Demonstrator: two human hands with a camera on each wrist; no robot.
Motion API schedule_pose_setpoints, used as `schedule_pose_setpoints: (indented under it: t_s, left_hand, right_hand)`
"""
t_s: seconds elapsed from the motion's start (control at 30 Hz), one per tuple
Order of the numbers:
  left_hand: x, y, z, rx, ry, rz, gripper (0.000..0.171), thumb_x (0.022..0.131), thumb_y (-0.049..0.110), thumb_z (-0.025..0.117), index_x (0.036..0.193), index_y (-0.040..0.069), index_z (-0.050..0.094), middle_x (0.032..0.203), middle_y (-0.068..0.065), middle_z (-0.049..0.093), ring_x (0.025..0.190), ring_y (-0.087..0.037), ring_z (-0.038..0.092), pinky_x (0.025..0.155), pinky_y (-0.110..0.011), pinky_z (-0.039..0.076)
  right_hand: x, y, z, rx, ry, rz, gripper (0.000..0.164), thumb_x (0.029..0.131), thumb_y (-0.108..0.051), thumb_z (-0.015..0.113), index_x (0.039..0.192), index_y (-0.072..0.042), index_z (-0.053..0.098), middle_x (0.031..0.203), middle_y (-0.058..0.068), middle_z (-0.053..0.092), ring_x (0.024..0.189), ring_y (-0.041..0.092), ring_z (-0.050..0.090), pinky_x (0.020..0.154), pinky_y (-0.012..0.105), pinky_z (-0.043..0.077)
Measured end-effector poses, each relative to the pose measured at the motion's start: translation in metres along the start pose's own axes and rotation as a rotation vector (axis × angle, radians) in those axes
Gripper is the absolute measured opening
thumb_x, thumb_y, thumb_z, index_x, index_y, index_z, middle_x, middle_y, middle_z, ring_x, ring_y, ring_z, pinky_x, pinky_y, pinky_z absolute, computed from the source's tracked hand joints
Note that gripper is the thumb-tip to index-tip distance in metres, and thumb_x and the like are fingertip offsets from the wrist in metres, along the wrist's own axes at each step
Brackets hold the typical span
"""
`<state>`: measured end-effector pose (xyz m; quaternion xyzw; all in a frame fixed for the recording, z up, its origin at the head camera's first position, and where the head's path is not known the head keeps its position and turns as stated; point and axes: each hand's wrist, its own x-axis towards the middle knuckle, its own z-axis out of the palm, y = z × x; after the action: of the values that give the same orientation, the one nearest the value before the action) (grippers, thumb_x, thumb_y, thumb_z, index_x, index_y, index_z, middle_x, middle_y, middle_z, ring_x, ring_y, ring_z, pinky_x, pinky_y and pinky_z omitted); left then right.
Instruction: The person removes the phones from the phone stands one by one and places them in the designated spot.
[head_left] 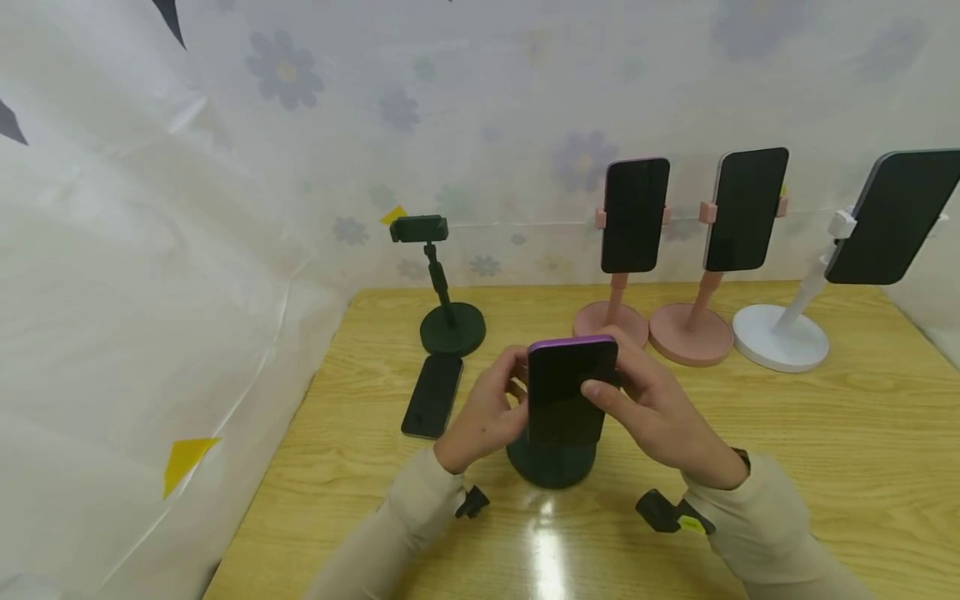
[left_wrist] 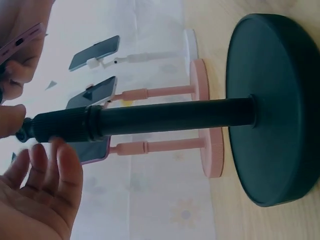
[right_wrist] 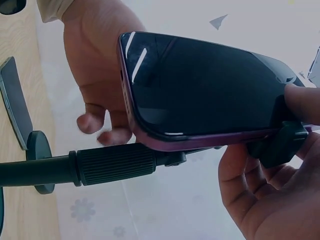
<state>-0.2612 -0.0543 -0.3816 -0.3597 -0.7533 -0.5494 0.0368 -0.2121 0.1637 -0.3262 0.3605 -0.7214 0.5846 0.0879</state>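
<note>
A purple-edged smartphone (head_left: 566,392), screen toward me, sits at the top of a dark green phone stand (left_wrist: 175,116). A clamp jaw (right_wrist: 285,142) of that stand hooks over one long edge of the phone. My right hand (head_left: 660,408) pinches phone and clamp together, thumb on the screen and fingers curled behind. At the phone's left edge is my left hand (head_left: 487,412), its fingers loosely bent close by the ribbed collar (left_wrist: 65,124) of the stand. The stand's round base (head_left: 551,467) rests on the table.
Behind stand two pink stands (head_left: 690,337) and a white stand (head_left: 780,337), each holding a phone. At the back left is another dark green stand (head_left: 452,329), with a dark phone (head_left: 433,396) lying flat before it. A flowered sheet (head_left: 480,125) hangs behind the table.
</note>
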Motion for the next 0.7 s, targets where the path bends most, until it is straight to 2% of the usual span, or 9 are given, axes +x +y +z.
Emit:
schedule_pose_setpoints:
  t_s: [0.2,0.5,0.7]
  left_hand:
    - [0.0018,-0.0042,0.0033,0.108,0.019,0.023,0.028,0.094,0.007,0.066,0.122,0.008,0.060,0.114,-0.011,0.062,0.098,-0.021,0.059,0.072,-0.024,0.055]
    - [0.0020,-0.0068,0.0057,0.134,0.045,0.060,0.026,0.094,0.008,0.066,0.119,0.009,0.062,0.111,-0.008,0.065,0.094,-0.018,0.060,0.070,-0.025,0.056]
    - [0.0040,-0.0101,0.0097,0.151,0.079,0.064,0.028,0.088,0.009,0.074,0.113,0.008,0.063,0.100,-0.008,0.066,0.088,-0.016,0.061,0.072,-0.021,0.055]
  right_hand:
    - [-0.0002,0.0020,0.0003,-0.001,-0.005,-0.008,0.033,0.096,0.009,0.051,0.126,-0.001,0.059,0.119,-0.002,0.055,0.106,0.011,0.056,0.091,0.020,0.053]
    - [-0.0002,0.0012,-0.0012,-0.003,-0.017,0.010,0.032,0.098,0.007,0.050,0.128,-0.004,0.058,0.119,-0.003,0.056,0.105,0.010,0.057,0.091,0.021,0.053]
    - [0.0004,0.0005,-0.0014,0.000,-0.019,0.002,0.032,0.098,0.007,0.049,0.128,-0.002,0.057,0.118,-0.002,0.056,0.105,0.011,0.056,0.091,0.021,0.053]
